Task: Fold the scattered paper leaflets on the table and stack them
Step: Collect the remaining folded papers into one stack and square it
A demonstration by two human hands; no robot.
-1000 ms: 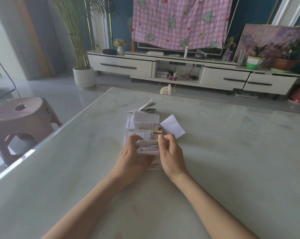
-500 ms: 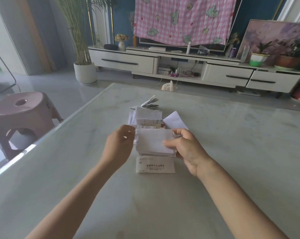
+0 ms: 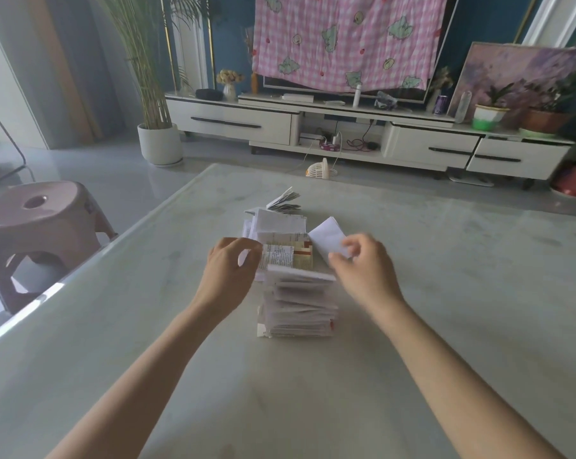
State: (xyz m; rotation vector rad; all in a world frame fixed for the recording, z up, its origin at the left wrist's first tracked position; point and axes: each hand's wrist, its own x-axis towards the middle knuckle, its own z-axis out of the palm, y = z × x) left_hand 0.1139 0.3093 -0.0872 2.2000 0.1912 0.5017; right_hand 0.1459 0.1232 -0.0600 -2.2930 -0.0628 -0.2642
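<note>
Stack of folded leaflets: is standing on the table, straight ahead of me between my two forearms. Its edges are sitting uneven and its top sheet is lying white.

Left hand: I am holding it at the stack's 10 o'clock with the fingers curled in and the thumb next to a printed leaflet. The picture is blurring here, so I cannot tell whether I am gripping anything.

Right hand: I am holding it at the stack's 2 o'clock, fingers loosely curled. The fingertips are overlapping a white folded sheet. I cannot tell whether I am pinching it or only hovering over it.

Loose leaflets: are lying in a flat, overlapping pile at the stack's 12 o'clock. The printed leaflet is showing nearest the stack, with a yellow and red one just beside it.

White folded sheet: is lying tilted at the loose pile's 3 o'clock, touching it.

Fanned booklet: is sitting at the pile's 12 o'clock, pages spreading open.

Stool: is standing on the floor at the table's 9 o'clock.

TV cabinet: is running along the far wall at 12 o'clock, under a pink checked cloth.

Potted plant: is standing at the cabinet's left end.
</note>
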